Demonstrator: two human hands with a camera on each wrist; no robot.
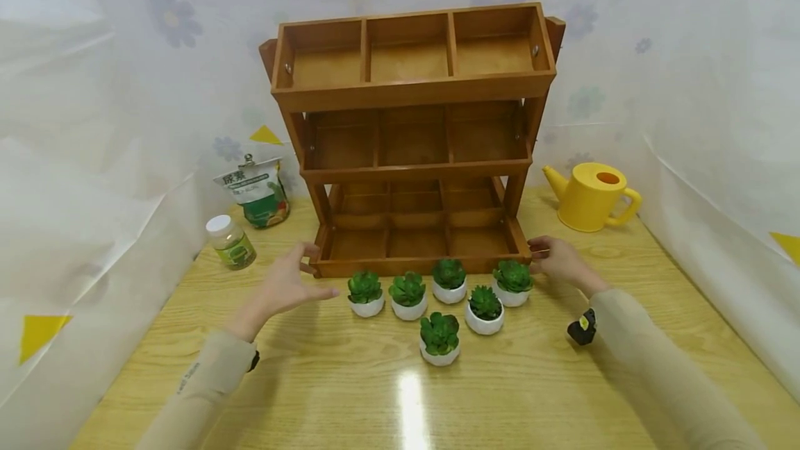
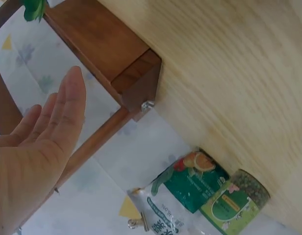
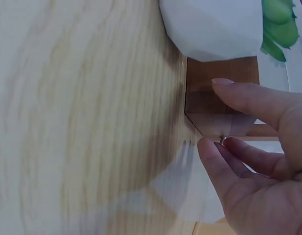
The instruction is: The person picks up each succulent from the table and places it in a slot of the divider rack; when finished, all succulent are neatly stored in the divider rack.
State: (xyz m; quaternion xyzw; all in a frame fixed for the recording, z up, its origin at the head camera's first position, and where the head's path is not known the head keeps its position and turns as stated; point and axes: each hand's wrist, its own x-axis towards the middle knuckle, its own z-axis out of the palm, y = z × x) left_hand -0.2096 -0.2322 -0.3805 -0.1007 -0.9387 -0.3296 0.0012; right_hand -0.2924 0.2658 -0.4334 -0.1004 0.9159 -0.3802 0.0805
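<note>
My L hand [image 1: 286, 287], fingers apart, is just beside the shelf's [image 1: 375, 269] lower-left end, ctr frame. R hand [image 1: 559, 261]: thumb & fingers apart at its lower-right corner; contact, can't tell. Prob adjusting it; next needs an even two-sided grip.

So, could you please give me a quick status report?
Left hand open near left corner of shelf; right hand at right corner, grip unclear; shelf upright; six potted plants in front.
</note>
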